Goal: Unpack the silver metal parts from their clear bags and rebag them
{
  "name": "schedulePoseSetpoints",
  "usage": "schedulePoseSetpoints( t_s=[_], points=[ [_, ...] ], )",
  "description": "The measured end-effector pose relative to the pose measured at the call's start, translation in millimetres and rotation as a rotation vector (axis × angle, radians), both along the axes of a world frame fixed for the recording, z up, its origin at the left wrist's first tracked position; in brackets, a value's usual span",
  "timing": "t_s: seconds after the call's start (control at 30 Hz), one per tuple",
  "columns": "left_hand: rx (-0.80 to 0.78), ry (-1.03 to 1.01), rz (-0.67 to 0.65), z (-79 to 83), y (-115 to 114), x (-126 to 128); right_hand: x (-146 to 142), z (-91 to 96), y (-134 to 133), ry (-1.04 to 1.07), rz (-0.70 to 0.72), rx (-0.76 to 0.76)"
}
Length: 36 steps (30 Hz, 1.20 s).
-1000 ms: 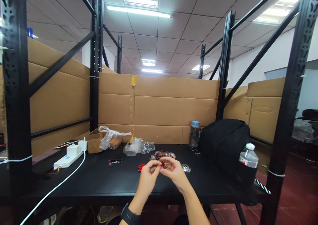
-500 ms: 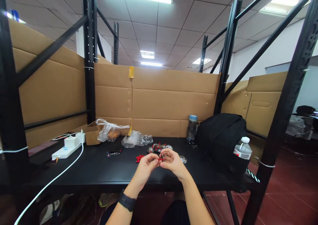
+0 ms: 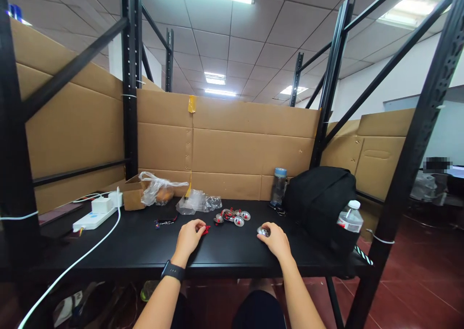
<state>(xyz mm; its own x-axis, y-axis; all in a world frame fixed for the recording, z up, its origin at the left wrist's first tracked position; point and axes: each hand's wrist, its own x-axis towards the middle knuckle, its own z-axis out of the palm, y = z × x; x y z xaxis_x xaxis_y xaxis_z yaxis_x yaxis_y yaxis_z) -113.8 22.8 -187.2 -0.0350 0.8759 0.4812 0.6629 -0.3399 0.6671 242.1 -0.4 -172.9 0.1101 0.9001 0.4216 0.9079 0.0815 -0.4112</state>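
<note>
A single round disc of silver-coloured metal [image 3: 264,231] is on the desk [image 3: 224,251], within the fingers of your right hand [image 3: 278,244]. Your thumb lies against the disc's near left edge; the index finger lies over its far side. Whether this grip is closed cannot be told. Your left hand [image 3: 187,239] is bent inward, with thumb and index finger at a small bundle of bright red cord [image 3: 207,230]; whether it pinches the cord or only touches it cannot be told.

Change to note: half a second ago your hands met in front of you over a thin red strand. They are now well apart, each at a separate item, so cord and disc are being attended to at once. The cluster of silver metal discs with red cord [image 3: 238,221], between and beyond your hands, is now exposed; your hands partly covered it.

Hidden or unclear: your right fingers mask part of the single disc, and your left fingers cover the near end of the cord bundle. Discs in the cluster overlap, so count and cord attachment cannot be confirmed.

Farther out, crumpled clear plastic packaging [image 3: 195,203] lies behind the cluster, and a black fabric backpack [image 3: 319,193] stands to the right.
</note>
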Motion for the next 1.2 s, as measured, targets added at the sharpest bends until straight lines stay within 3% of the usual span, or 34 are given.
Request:
schedulePoseSetpoints(
  t_s=[0.17, 0.37, 0.63, 0.87, 1.2],
  points=[
    [-0.036, 0.083, 0.041, -4.4, 2.6, 1.7, 2.8, -0.9, 9.5, -0.049, -0.024, -0.071],
    [-0.002, 0.148, 0.099, -4.8, 1.1, 4.7, 6.4, 11.3, 17.0, -0.05, -0.018, -0.177],
    [0.036, 0.061, 0.097, -8.9, 5.2, 3.2, 4.5, 15.9, 19.2, 0.0, 0.09, -0.214],
    [0.05, 0.021, 0.097, -9.9, 6.3, 2.1, 9.6, 15.3, 25.4, -0.081, 0.164, -0.226],
    [0.096, -0.015, 0.064, -11.3, 6.0, 0.5, 7.0, 38.3, 39.8, -0.185, 0.228, -0.39]
  ],
)
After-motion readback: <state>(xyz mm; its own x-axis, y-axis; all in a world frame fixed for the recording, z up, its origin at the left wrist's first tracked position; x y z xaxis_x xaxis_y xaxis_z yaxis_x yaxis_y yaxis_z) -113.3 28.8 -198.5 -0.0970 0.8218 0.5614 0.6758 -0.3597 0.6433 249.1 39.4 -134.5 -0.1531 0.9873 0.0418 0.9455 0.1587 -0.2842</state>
